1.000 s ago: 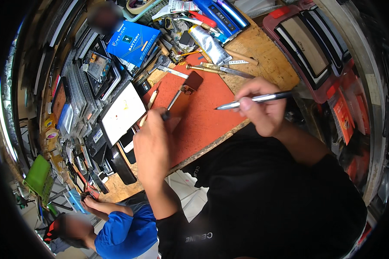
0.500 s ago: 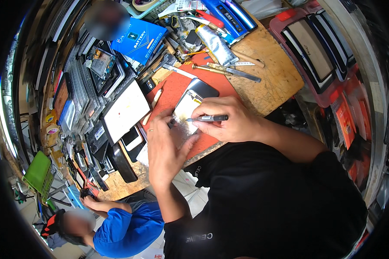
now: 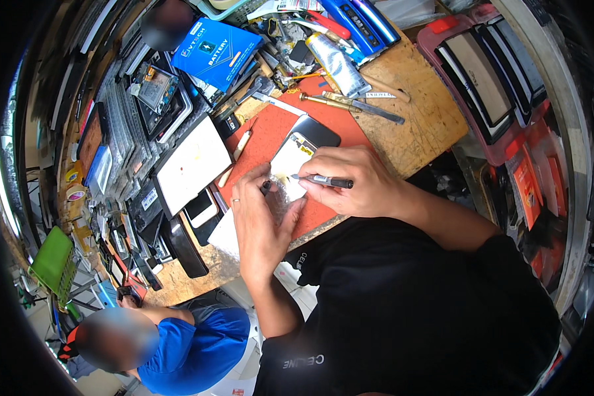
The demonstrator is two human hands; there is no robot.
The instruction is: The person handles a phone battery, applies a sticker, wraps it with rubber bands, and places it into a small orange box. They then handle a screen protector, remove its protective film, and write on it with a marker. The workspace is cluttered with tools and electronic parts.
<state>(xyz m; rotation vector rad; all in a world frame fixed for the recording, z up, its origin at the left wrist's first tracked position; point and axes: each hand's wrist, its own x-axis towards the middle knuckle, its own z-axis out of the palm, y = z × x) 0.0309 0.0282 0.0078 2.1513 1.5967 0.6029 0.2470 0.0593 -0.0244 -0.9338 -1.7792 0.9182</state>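
Observation:
My right hand [image 3: 360, 175] grips a dark pen [image 3: 333, 181], its tip at the pale face of a flat white piece [image 3: 285, 164] with yellow and black marks near its far end. Clear bubble wrap [image 3: 282, 193] lies about the piece's near part. My left hand [image 3: 261, 228] steadies this wrapped end, thumb on the near side; a small black cap [image 3: 266, 187] sits by its fingers. Just beyond, a dark phone-like slab [image 3: 322, 134] rests partly under the piece. Underneath is a red mat [image 3: 261, 135]. Contact between pen tip and surface is too small to tell.
Screwdrivers and a metal blade [image 3: 379, 113] lie past the mat. A blue battery box [image 3: 216, 53] and loose parts crowd the far left. Beside my left hand are a white panel [image 3: 195, 165] and phones [image 3: 201, 210]. A person in blue [image 3: 195, 350] sits at lower left.
The whole view has shifted slightly. My hands keep the same hold, with the pen still at the white piece. The person in blue has leaned, head nearer to the bench.

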